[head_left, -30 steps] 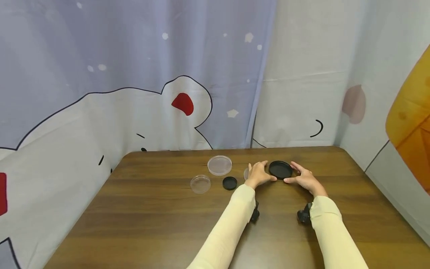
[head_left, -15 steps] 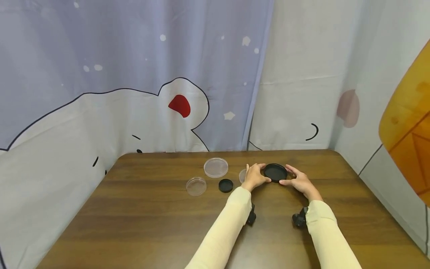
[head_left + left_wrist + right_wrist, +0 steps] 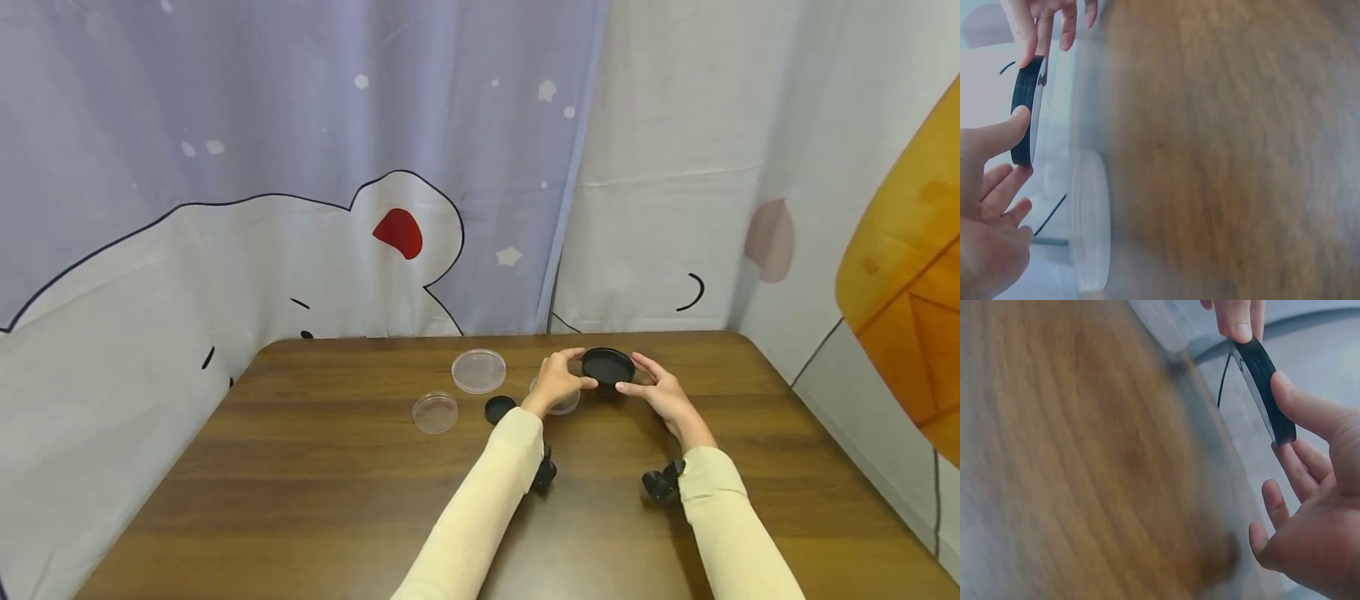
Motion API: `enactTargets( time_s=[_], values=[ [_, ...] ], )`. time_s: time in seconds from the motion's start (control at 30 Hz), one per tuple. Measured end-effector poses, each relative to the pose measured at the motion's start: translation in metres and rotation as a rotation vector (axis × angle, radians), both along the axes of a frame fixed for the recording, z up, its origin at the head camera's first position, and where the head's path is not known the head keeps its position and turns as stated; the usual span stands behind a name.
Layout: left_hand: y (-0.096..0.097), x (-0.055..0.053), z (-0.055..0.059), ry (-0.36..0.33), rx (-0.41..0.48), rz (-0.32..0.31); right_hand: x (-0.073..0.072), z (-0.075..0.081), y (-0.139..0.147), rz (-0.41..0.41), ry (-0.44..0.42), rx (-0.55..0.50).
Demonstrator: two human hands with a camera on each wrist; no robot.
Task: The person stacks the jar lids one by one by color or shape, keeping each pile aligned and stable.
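Observation:
A large round black lid (image 3: 607, 365) hangs level a little above the brown table (image 3: 337, 492), near its far edge. My left hand (image 3: 579, 370) pinches the lid's left rim with thumb and fingers. My right hand (image 3: 632, 375) pinches its right rim. In the left wrist view the black lid (image 3: 1025, 109) shows edge-on between my left hand (image 3: 1004, 150) and the fingertips (image 3: 1047, 25) of the other hand. The right wrist view shows the black lid (image 3: 1263, 387) held by my right hand (image 3: 1300, 434).
A clear dish (image 3: 564, 406) lies on the table just under my left hand. Further left lie a small black lid (image 3: 498, 408), a small clear dish (image 3: 435, 412) and a larger clear dish (image 3: 478, 370). Printed curtains (image 3: 300, 167) hang behind the table.
Both hands have lifted the large black lid off the table and slightly away from me. The clear dish below my left hand now shows more.

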State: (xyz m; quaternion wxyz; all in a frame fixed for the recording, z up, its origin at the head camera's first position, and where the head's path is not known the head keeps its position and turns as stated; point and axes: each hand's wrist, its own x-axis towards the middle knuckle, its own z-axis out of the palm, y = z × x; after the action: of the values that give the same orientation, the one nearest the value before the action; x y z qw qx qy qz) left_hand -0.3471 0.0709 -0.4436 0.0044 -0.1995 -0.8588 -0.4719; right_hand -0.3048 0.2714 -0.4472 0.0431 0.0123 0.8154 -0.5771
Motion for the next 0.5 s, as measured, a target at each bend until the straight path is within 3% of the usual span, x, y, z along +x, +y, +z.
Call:
enactTargets(
  time_s=[0.23, 0.5],
  values=[
    [-0.026, 0.000, 0.006, -0.022, 0.121, -0.031, 0.004, 0.011, -0.021, -0.020, 0.033, -0.030],
    [-0.056, 0.008, 0.021, -0.107, 0.279, -0.061, 0.010, 0.030, -0.050, -0.057, 0.045, -0.184]
  ],
)
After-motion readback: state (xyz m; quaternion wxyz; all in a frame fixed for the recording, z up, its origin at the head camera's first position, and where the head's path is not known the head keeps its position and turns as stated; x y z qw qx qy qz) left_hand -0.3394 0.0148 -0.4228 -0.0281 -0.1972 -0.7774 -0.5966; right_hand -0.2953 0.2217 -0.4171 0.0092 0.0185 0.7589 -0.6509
